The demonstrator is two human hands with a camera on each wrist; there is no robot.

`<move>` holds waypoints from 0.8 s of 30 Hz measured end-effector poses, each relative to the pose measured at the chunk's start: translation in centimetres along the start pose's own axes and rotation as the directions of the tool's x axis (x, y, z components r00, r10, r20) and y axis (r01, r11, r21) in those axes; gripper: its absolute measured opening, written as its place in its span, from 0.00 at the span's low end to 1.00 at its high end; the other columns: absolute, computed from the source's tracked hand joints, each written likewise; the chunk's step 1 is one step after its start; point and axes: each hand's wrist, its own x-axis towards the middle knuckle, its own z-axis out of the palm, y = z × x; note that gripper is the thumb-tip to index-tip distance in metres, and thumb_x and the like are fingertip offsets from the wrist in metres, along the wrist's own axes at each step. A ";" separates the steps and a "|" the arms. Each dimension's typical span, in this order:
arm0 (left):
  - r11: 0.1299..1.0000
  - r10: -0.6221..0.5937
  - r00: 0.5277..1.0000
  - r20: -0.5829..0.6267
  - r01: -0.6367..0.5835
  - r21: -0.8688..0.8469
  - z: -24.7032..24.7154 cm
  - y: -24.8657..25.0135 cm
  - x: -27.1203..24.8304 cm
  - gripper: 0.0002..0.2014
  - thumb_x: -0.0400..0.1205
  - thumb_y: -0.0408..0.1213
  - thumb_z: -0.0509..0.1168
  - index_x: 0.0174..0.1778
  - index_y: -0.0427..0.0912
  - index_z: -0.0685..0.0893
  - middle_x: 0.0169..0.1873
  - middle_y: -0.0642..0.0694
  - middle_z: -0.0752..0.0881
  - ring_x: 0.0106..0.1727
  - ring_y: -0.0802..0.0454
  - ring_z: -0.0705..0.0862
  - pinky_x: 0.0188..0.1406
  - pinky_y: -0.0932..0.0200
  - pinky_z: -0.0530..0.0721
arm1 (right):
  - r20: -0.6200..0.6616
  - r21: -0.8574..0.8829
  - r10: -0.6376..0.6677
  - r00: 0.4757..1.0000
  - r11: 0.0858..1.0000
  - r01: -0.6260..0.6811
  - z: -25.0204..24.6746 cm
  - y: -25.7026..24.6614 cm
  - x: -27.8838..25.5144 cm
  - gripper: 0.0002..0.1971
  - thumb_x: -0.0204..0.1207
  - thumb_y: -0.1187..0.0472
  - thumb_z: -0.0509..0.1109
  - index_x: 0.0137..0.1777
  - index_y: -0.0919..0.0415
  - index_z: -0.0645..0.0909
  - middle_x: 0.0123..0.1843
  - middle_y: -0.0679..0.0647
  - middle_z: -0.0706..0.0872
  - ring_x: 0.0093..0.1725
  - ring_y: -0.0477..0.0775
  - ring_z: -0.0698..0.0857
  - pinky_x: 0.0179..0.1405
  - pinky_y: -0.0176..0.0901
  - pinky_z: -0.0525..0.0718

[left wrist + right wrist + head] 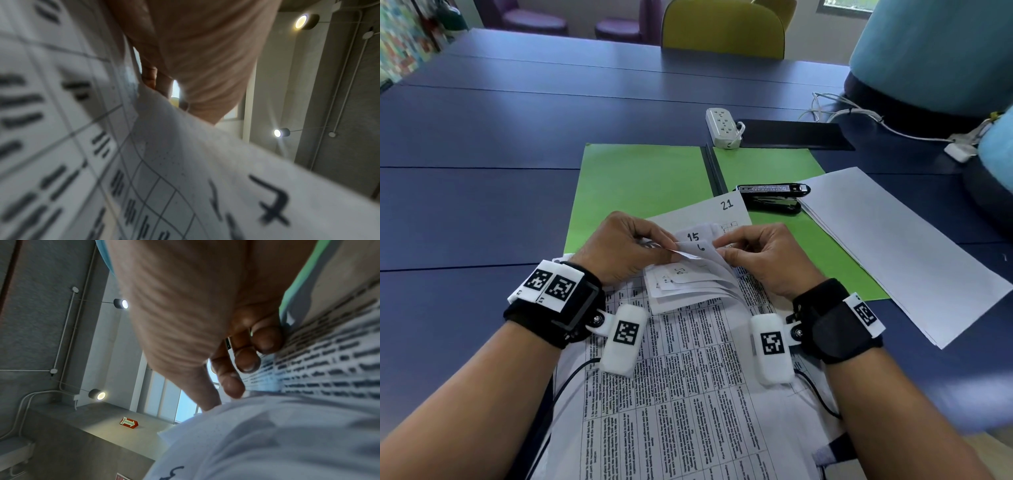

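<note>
A stack of printed sheets [688,377] with tables of text lies in front of me, partly on an open green folder [640,185]. Its far corners are fanned and curled up, showing the handwritten numbers 21, 15 and 6. My left hand [666,248] pinches some of these raised corners from the left. My right hand [722,246] pinches a corner from the right between thumb and forefinger. The left wrist view has my left hand [160,84] at the edge of a bent sheet [185,154]. In the right wrist view, my right hand [222,395] holds a curved sheet [287,434].
A black stapler [770,198] lies on the folder just beyond the sheets. To the right sits a pile of blank white paper [893,246]. Farther back are a white power strip [722,126], a black flat pad [791,133] and white cables [859,116]. A person in light blue [928,51] sits at the right.
</note>
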 end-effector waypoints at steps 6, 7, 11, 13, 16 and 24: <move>1.000 0.015 1.000 0.017 -0.016 0.015 -0.2 -0.1 0.0 0.10 0.66 0.26 0.82 0.30 0.47 0.94 0.41 0.46 0.95 0.46 0.50 0.92 0.53 0.56 0.88 | 0.016 -0.032 0.018 1.000 0.999 -0.018 0.1 -0.1 -0.1 0.04 0.70 0.65 0.82 0.43 0.62 0.91 0.42 0.68 0.90 0.39 0.54 0.83 0.46 0.56 0.87; 1.000 0.016 1.000 0.025 -0.017 0.022 -0.2 -0.1 0.0 0.13 0.67 0.23 0.81 0.30 0.48 0.94 0.41 0.46 0.95 0.45 0.52 0.92 0.52 0.59 0.87 | 0.018 -0.028 0.025 1.000 0.999 -0.024 0.1 -0.1 -0.1 0.04 0.69 0.65 0.82 0.42 0.62 0.91 0.42 0.67 0.91 0.38 0.53 0.84 0.44 0.52 0.86; 0.999 0.012 0.999 0.037 -0.014 0.049 -0.3 0.1 0.0 0.16 0.69 0.21 0.80 0.29 0.49 0.94 0.40 0.47 0.95 0.44 0.55 0.92 0.49 0.64 0.86 | 0.002 -0.040 0.046 0.999 0.998 -0.046 0.3 0.0 0.1 0.05 0.68 0.63 0.83 0.40 0.63 0.91 0.38 0.62 0.91 0.35 0.49 0.83 0.38 0.43 0.84; 0.998 0.013 0.999 0.040 -0.015 0.053 -0.3 0.1 -0.1 0.16 0.69 0.21 0.80 0.29 0.50 0.94 0.41 0.48 0.95 0.45 0.54 0.92 0.50 0.63 0.87 | -0.013 -0.050 0.046 0.999 0.998 -0.046 0.4 0.0 0.2 0.04 0.68 0.63 0.83 0.39 0.62 0.90 0.37 0.62 0.91 0.33 0.48 0.82 0.36 0.40 0.83; 0.997 0.013 0.999 0.043 -0.016 0.072 -0.4 0.1 -0.1 0.18 0.69 0.21 0.80 0.29 0.52 0.94 0.42 0.48 0.95 0.47 0.52 0.93 0.55 0.58 0.87 | -0.024 -0.063 0.032 0.999 0.997 -0.033 0.6 0.1 0.3 0.03 0.70 0.65 0.82 0.38 0.63 0.91 0.37 0.62 0.91 0.33 0.47 0.82 0.35 0.39 0.82; 0.999 0.024 0.999 0.042 -0.025 0.039 -0.2 0.2 -0.1 0.17 0.68 0.22 0.81 0.28 0.52 0.94 0.42 0.49 0.95 0.51 0.50 0.93 0.56 0.60 0.87 | 0.008 -0.080 -0.014 1.000 0.997 0.015 0.6 0.1 0.3 0.03 0.71 0.65 0.81 0.39 0.59 0.90 0.36 0.57 0.90 0.33 0.49 0.81 0.36 0.46 0.83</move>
